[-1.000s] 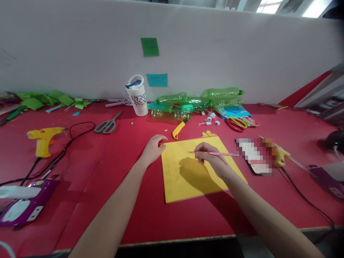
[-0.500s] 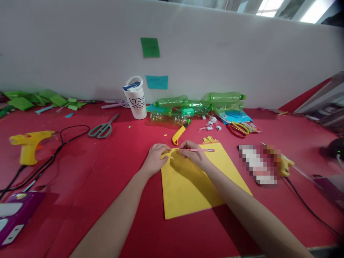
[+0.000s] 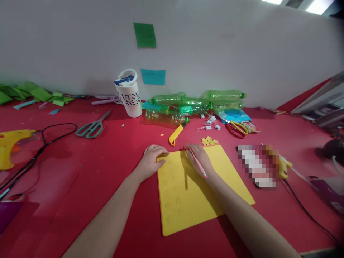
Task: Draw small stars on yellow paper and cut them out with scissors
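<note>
Toward the near edge of the bench [image 3: 134,222], holding a pink pencil [image 3: 199,165] in the right hand [image 3: 199,159], with grip closed around it, at the far edge of the yellow paper [image 3: 193,204]; touching the paper's far left corner with the left hand [image 3: 151,162], with grip open, thumb apart from fingers; showing faint pencilled stars [image 3: 168,204] along the left edge; just beyond the far edge, small yellow stars [image 3: 209,141] and a yellow cutter [image 3: 176,135].

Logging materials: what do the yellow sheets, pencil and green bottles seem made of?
Yellow sheets: matte paper or thin card, probably; flat, with faint drawn marks.
Pencil: smooth pink coating, perhaps over wood; core hidden.
Green bottles: glossy plastic, apparently; translucent walls with highlights.
</note>
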`<state>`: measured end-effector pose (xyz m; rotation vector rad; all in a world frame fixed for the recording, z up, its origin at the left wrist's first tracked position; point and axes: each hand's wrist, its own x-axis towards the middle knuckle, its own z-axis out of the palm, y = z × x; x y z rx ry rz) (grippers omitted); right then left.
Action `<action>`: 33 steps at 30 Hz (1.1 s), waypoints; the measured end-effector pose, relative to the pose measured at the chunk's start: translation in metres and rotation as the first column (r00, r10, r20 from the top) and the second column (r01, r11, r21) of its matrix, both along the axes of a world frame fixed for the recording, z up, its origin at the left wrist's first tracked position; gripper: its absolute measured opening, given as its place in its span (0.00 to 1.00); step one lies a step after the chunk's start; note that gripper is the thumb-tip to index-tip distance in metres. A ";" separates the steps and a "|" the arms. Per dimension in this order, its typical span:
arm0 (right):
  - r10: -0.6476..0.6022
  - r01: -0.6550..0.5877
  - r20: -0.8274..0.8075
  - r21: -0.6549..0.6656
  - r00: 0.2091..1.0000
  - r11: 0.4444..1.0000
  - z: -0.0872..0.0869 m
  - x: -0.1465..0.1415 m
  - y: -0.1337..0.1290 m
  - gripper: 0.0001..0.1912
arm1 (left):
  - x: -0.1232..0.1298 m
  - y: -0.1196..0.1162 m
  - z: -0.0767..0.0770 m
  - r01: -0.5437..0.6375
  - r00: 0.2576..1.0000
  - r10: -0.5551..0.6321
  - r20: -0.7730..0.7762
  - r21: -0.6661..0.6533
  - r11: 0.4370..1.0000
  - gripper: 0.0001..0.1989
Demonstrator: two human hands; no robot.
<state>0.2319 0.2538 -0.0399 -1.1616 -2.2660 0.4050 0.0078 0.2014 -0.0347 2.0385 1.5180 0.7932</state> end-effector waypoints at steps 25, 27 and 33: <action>-0.102 -0.213 -0.457 -0.587 0.884 0.781 0.011 -0.010 -0.021 0.02 | 0.003 0.000 -0.002 -0.069 0.998 0.069 -0.002 0.000 0.998 0.10; -0.144 -0.171 -0.455 -0.581 0.879 0.796 0.008 -0.011 -0.020 0.04 | 0.003 0.000 -0.002 -0.062 0.998 0.062 0.012 0.006 0.998 0.11; -0.140 -0.168 -0.459 -0.568 0.878 0.806 0.002 -0.011 -0.017 0.05 | 0.002 -0.001 -0.005 -0.037 0.999 0.036 0.020 0.039 0.999 0.13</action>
